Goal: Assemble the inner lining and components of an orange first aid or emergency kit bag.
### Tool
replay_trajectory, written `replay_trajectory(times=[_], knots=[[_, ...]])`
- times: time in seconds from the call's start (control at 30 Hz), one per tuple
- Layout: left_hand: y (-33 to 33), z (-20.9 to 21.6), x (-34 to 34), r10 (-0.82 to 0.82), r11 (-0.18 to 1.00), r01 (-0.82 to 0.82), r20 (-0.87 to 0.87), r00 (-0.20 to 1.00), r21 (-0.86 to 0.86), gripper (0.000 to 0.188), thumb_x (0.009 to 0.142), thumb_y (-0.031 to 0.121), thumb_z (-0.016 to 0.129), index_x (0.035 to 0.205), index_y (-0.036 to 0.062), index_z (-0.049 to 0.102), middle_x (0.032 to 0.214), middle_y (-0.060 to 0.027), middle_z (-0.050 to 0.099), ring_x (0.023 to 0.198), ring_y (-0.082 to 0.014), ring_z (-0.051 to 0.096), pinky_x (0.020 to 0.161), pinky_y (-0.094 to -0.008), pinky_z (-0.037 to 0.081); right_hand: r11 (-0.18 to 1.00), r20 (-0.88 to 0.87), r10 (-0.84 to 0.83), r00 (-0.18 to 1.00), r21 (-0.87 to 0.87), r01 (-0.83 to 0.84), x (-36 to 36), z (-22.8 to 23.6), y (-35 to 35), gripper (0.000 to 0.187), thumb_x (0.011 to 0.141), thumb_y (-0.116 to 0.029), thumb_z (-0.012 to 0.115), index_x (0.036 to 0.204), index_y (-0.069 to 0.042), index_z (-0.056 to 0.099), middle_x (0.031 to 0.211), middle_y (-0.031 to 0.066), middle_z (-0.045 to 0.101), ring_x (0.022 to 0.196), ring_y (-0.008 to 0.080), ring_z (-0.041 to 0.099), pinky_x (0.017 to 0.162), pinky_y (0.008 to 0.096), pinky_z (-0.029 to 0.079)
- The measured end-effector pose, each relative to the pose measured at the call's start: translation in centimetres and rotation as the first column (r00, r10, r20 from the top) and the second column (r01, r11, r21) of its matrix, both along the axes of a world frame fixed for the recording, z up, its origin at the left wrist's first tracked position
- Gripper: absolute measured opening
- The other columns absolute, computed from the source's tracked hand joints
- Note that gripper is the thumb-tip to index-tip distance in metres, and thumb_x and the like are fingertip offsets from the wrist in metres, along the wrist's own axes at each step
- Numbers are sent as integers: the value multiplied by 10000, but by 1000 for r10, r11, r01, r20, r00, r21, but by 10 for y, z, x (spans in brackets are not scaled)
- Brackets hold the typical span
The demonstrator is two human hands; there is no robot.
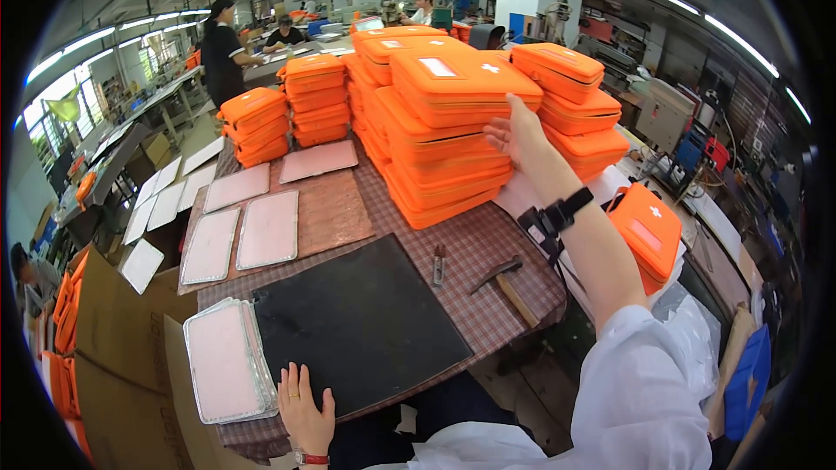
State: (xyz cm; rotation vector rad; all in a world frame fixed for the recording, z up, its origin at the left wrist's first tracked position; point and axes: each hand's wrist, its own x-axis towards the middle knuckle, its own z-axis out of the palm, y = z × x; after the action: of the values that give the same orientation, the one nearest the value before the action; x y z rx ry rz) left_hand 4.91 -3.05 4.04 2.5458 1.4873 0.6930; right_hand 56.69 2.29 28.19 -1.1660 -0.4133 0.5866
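My right hand (520,135) reaches out to the tall stack of orange zippered cases (444,157). Its fingers are apart, at the right side of the upper cases; whether they touch is hard to tell. The top case (466,83) bears a white cross and a pale label window. My left hand (305,409) lies with fingers stretched at the lower left edge of a black mat (357,322). Beside it is a pile of pale pink rectangular panels (225,361) with silvery edges. Neither hand holds anything.
Single pink panels (267,231) lie on a brown sheet (335,213). A hammer (509,287) and a small cutter-like tool (438,265) rest on the checked cloth (470,252). More orange case stacks (313,96) stand behind. A cardboard box (122,331) is at left; several people work farther back.
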Motion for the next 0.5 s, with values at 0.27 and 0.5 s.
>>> replay_trajectory(times=[0.27,0.5], knots=[[0,0,-3,40,999,-41,12,999,18,582,856,251,652,1371,6,542,1474,-193,478,1396,-385,408,1150,-514,320,994,-132,-64,989,-94,52,43,-34,34,696,886,-660,620,1367,-197,425,1051,184,578,804,304,614,635,424,548],[5,5,-3,3,998,-6,48,999,66,569,845,264,678,1347,19,567,1439,-184,514,1355,-380,456,1124,-501,362,988,-194,-113,974,-122,90,44,-2,34,1188,650,-813,727,1506,-96,323,1401,222,393,1248,378,464,1036,519,418]])
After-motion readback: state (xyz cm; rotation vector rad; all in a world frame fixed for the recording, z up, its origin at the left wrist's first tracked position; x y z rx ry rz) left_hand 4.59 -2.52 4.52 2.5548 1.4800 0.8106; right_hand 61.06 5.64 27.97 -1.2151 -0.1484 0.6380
